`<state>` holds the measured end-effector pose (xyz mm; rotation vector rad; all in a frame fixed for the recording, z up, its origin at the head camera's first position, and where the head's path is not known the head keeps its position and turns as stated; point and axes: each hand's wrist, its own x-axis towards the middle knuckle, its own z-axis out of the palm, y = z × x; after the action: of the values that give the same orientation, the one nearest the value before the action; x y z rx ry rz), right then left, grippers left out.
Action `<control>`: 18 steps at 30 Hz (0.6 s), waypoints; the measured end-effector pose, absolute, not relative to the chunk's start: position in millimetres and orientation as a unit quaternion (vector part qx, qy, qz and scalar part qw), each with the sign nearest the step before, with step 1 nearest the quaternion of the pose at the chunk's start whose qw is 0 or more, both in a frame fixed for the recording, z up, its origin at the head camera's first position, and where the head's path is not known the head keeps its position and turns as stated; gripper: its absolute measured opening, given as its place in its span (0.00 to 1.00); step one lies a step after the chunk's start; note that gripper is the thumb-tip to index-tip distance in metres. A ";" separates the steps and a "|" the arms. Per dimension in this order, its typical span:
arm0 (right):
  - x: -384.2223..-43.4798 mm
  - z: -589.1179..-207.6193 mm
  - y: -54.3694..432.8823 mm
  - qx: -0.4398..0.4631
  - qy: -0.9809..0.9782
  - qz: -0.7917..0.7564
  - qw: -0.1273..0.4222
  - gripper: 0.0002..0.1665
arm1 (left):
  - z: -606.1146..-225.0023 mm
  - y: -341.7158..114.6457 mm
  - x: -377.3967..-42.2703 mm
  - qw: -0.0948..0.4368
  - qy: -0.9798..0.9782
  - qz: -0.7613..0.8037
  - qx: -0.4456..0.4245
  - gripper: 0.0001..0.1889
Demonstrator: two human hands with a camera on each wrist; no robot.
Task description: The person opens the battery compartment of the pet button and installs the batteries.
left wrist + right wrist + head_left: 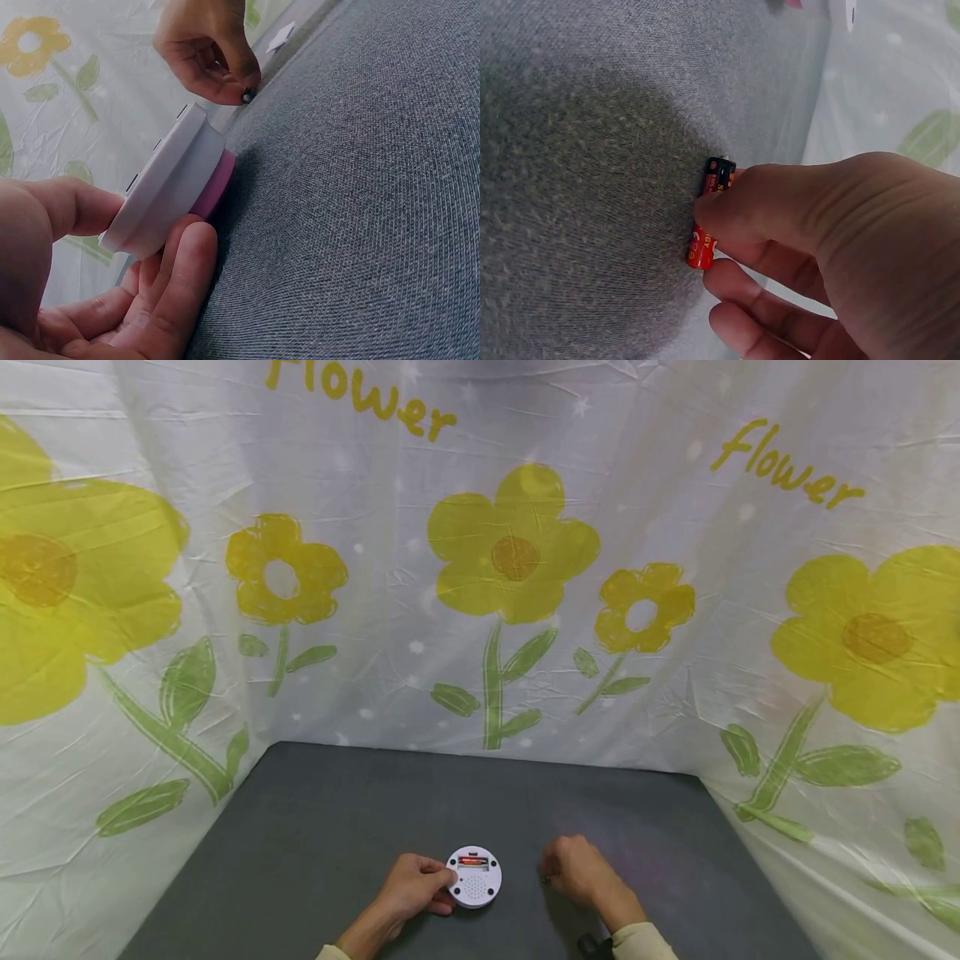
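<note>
My left hand pinches the rim of a round white device with the thumb on top and fingers beneath. Its perforated face points up, with a battery compartment holding a red and black battery. Seen from the side in the left wrist view, the device has a pink base and is tilted off the cloth. To the right, apart from the device, my right hand pinches another red and black battery between thumb and fingers, close to the table surface. Its middle is hidden by the thumb.
A dark grey cloth-covered table lies under both hands. White curtains printed with yellow flowers hang along the back and both sides. Around the right wrist is a black strap.
</note>
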<state>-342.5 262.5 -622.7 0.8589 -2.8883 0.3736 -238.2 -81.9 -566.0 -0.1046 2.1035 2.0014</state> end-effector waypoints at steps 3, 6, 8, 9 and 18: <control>-340.2 -620.9 262.7 0.287 -0.947 0.130 0.058 0.19 | -566.1 -81.6 -237.8 0.116 0.720 0.683 -0.034 0.15; -335.7 -614.8 260.8 0.290 -0.945 0.142 0.059 0.19 | -566.0 -81.6 -237.9 0.117 0.721 0.682 -0.034 0.15; -325.9 -599.4 255.0 0.286 -0.946 0.146 0.048 0.17 | -566.7 -81.5 -238.6 0.118 0.721 0.682 -0.033 0.15; -319.5 -588.2 250.9 0.283 -0.946 0.152 0.037 0.16 | -566.9 -81.7 -238.8 0.119 0.721 0.682 -0.032 0.15; -276.3 -515.8 221.8 0.238 -0.956 0.172 -0.015 0.14 | -568.6 -82.2 -238.4 0.118 0.716 0.687 -0.023 0.15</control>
<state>-276.3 221.8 -515.8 0.7548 -3.0311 0.5441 -238.4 -82.2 -568.6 -0.0686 2.0956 2.0098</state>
